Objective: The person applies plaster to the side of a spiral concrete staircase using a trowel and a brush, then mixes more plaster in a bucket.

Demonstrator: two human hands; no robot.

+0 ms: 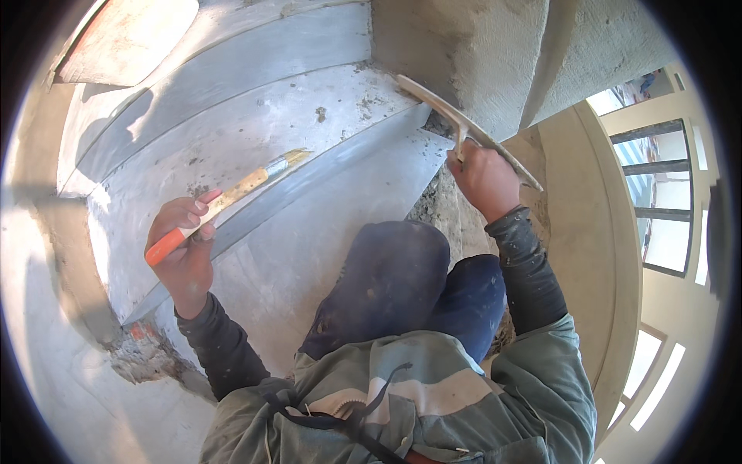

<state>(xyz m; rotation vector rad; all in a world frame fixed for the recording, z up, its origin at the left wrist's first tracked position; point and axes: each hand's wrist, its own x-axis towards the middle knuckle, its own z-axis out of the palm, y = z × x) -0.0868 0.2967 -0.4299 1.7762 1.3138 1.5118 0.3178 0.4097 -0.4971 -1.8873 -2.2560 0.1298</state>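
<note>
A flat paintbrush (246, 185) with a pale wooden handle and an orange end is gripped in my left hand (182, 251). Its bristles point up and to the right, over the grey stair step (301, 104). My right hand (488, 182) is closed round the handle of a plastering trowel (437, 104). The trowel's long blade is seen nearly edge-on, its far end by the corner where the step meets the rough plastered wall (487, 62). Whether the blade touches the wall I cannot tell.
Smooth grey steps (309, 39) curve up at the far left, speckled with crumbs of mortar. Broken, rough edges (154, 359) show at the lower left. To the right a curved pale wall (587, 232) runs down, with barred windows (665, 201) beyond. My bent knees (394, 271) are in the middle.
</note>
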